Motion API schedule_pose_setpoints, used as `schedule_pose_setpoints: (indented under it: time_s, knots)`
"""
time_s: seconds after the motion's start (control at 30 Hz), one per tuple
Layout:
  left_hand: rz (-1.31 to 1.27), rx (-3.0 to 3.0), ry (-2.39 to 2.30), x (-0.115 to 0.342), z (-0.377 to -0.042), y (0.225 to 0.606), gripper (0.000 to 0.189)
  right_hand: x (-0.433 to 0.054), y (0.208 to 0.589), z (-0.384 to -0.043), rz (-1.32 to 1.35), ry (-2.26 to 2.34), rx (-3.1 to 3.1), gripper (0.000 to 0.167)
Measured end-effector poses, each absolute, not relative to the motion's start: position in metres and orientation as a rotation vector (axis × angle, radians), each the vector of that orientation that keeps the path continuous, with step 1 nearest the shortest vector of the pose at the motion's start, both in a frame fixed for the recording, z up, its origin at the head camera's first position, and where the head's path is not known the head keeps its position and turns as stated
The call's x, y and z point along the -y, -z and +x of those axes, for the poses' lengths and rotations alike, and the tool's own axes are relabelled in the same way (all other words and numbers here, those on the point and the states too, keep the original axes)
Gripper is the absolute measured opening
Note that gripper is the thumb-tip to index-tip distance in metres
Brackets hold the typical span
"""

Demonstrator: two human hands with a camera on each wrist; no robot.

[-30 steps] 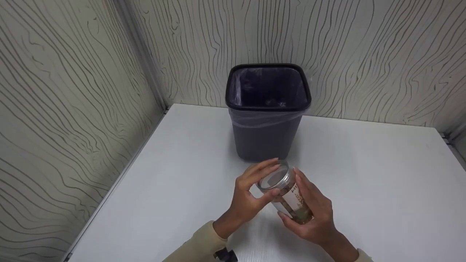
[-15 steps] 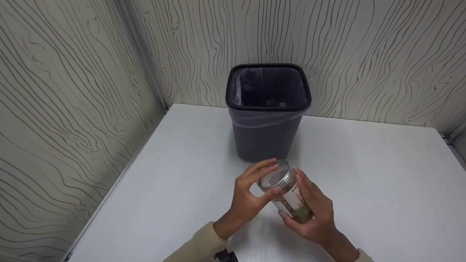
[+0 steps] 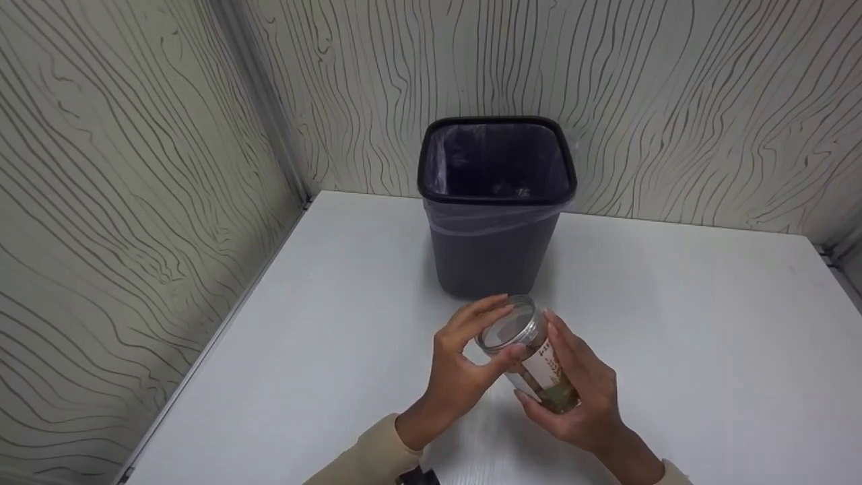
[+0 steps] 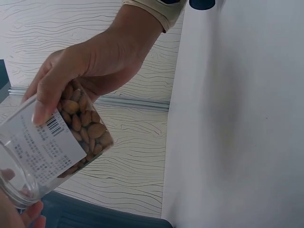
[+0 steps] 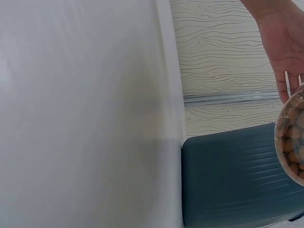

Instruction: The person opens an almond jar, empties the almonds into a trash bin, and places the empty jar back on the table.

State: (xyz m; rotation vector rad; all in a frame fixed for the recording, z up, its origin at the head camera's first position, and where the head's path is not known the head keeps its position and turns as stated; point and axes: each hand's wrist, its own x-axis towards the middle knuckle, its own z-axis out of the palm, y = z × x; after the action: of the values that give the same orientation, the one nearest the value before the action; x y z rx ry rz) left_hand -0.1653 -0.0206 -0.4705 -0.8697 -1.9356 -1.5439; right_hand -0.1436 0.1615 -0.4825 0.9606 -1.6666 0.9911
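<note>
Little has moved since the earlier frame: I see the left hand [image 3: 458,367] with its thumb and index finger shifted slightly on the rim of the clear jar [image 3: 539,370]. Nearest to me, a beige sleeve [image 3: 367,455] comes up from the bottom edge, with a dark device [image 3: 416,477] partly showing under that wrist. The left hand pinches the jar's round top between thumb and fingers, and the right hand [image 3: 592,397] curls around the body. Both keep it tilted above the counter [image 3: 687,323], top leaning away to the left. My left wrist view shows almonds [image 4: 88,118] inside and a white label [image 4: 45,147] with a barcode.

Counter stretches to either side of the hands, wider on the right; its left edge runs along the left wall [image 3: 135,202]. Forward room is tighter: just past the jar stands the dark bin [image 3: 488,252], upright, a thin liner [image 3: 498,219] folded over its rim. I cannot judge that gap. Farthest, the counter's back edge meets the wood-grain rear wall [image 3: 673,101].
</note>
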Motion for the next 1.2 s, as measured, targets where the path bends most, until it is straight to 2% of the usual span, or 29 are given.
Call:
schedule_pose_setpoints:
  time_s: [0.33,0.8,1.2]
  knots:
    - [-0.898,1.930,1.544,0.023,-0.168,0.469,0.044,-0.163,0.483,-0.143,0.966,-1.023,1.680,0.078]
    - [-1.069,1.914,1.586,0.031,-0.180,0.469,0.045,-0.166,0.489,-0.144,0.965,-1.036,1.699,0.081]
    - [-1.057,1.921,1.573,0.030,-0.180,0.471,0.045,-0.164,0.485,-0.144,0.965,-1.038,1.693,0.080]
